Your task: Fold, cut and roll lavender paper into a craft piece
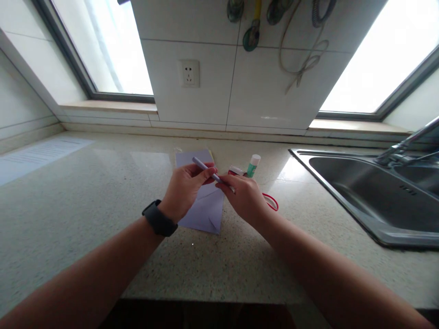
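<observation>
Holding a slim lilac pen (207,169), both hands hover over smooth paper (206,208).

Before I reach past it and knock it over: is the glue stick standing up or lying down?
Standing up. The glue stick rests on the counter with its white cap on top, behind the right hand.

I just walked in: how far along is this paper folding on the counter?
Done: the lilac paper already lies on the counter creased into an envelope-like shape. In hand: left hand and right hand both grip a thin rolled lilac stick. Untouched: the glue stick and red-handled scissors behind.
</observation>
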{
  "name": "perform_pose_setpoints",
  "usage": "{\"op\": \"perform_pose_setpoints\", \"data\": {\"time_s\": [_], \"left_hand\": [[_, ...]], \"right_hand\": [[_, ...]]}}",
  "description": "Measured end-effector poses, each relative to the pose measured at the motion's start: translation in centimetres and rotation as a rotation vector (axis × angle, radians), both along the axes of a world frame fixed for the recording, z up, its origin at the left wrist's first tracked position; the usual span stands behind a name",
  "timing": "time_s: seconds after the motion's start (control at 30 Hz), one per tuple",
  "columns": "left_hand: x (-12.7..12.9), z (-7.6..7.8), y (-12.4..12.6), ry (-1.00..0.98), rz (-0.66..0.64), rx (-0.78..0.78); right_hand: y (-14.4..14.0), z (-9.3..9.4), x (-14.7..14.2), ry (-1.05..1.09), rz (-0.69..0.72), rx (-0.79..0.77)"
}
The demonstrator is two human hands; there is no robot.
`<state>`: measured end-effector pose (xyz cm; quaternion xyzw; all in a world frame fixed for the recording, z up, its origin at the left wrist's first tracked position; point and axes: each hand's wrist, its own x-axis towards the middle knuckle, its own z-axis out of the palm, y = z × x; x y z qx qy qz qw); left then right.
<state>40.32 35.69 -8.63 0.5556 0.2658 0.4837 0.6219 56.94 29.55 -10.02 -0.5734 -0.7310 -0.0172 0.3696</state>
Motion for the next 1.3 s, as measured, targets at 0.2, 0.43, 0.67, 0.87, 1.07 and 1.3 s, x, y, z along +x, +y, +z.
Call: {"op": "perform_pose_setpoints", "data": {"time_s": [0.2, 0.43, 0.67, 0.87, 1.07, 1.3], "left_hand": [[-0.1, -0.2, -0.1, 0.183, -0.016, 0.214], [-1.5, 0.8, -0.9, 0.595, 0.066, 0.947], [-1.8, 1.2, -1.1, 0.620, 0.070, 1.120], [-2.0, 1.1, -0.8, 0.705, 0.086, 1.224], [-2.1, 1.0, -0.6, 0.640, 0.090, 1.148], [-2.3, 0.5, 0.3, 0.845, 0.002, 1.043]], "right_hand": [[0.2, 0.3, -0.3, -0.054, -0.016, -0.189], [-0.7, 1.3, 1.0, 0.132, 0.145, -0.026], [-2.9, 3.4, 0.6, 0.188, 0.338, 0.189], [-3.0, 3.2, 0.4, 0.193, 0.341, 0.219], [-2.4, 2.7, 1.0, 0.374, 0.312, 0.104], [-0.8, 0.7, 2.4, 0.411, 0.248, -0.181]]}}
